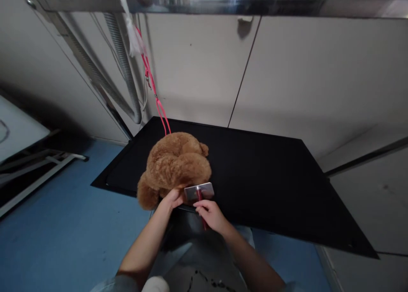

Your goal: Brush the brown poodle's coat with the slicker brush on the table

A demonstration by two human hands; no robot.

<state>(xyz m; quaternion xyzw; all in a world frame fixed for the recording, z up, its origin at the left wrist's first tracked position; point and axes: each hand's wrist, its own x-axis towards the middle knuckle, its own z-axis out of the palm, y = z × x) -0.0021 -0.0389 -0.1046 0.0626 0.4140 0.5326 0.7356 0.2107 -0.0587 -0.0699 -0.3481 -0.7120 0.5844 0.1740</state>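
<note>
A dog with curly brown fur (178, 164) is on the black table (264, 181), toward its left end. My right hand (210, 215) is closed around the red handle of a slicker brush (207, 191). The brush's flat silvery back faces up, and its head lies against the near side of the dog; the pins are hidden. Close to the left of the brush head, my left hand (174, 199) grips the dog low on its near side. Its fingertips disappear in the fur, so I cannot tell which body part they hold.
A pink loop leash (153, 83) hangs from a metal bar (223, 6) down to the dog. Grey ribbed hoses (123, 58) run down at the left. White panels (287, 71) stand behind the table, and blue floor (63, 219) lies at the left.
</note>
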